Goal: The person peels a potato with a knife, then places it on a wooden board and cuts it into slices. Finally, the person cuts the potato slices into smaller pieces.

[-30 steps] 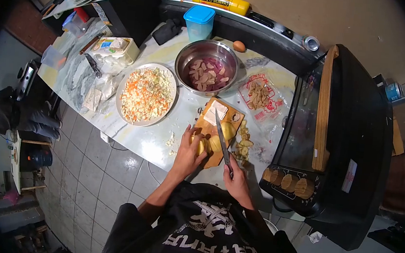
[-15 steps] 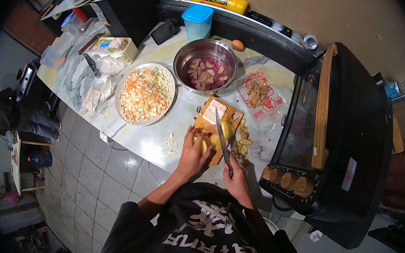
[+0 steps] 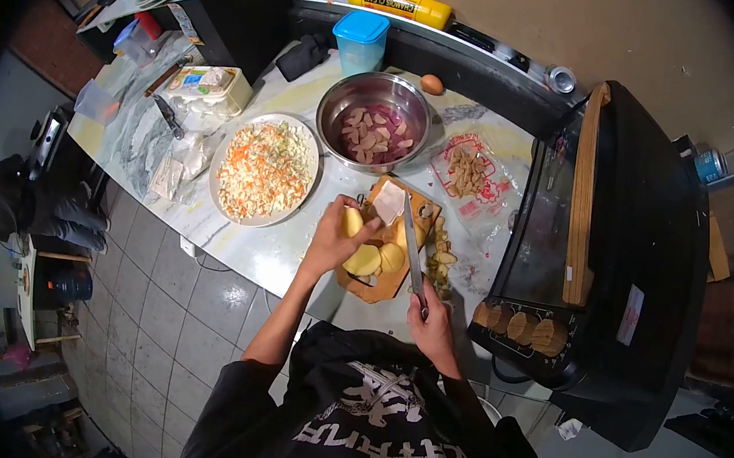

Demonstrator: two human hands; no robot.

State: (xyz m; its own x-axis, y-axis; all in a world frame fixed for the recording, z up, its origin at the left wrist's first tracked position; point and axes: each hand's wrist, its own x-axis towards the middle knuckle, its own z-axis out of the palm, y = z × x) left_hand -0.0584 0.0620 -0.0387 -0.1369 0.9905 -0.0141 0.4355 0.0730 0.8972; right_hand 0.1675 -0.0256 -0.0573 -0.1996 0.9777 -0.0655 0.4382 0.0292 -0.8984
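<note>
My left hand [image 3: 335, 237] is closed around a yellow potato piece [image 3: 352, 221], lifted over the left edge of the wooden cutting board [image 3: 368, 292]. My right hand [image 3: 430, 330] grips the handle of a knife [image 3: 413, 249], its blade pointing away from me over the board's right side. Cut potato pieces [image 3: 364, 260] lie on the board between my hands, and another is partly hidden behind the blade. Toward the board's far end rests a flat whitish piece [image 3: 389, 201] whose kind I cannot make out. Small peelings or scraps [image 3: 444, 258] are strewn along the board's right edge.
Beyond the board stands a steel bowl [image 3: 320, 123] with sliced pieces inside. Left of it is a plate [image 3: 215, 181] of chopped vegetables. A plastic bag [image 3: 500, 178] with brown slices lies right, near a black oven [image 3: 630, 254]. An egg [image 3: 432, 84] sits behind. Another person stands far left.
My left hand has risen from the board and moved up and left, now with a potato piece in its fingers. The knife has shifted slightly right and is more upright in view.
</note>
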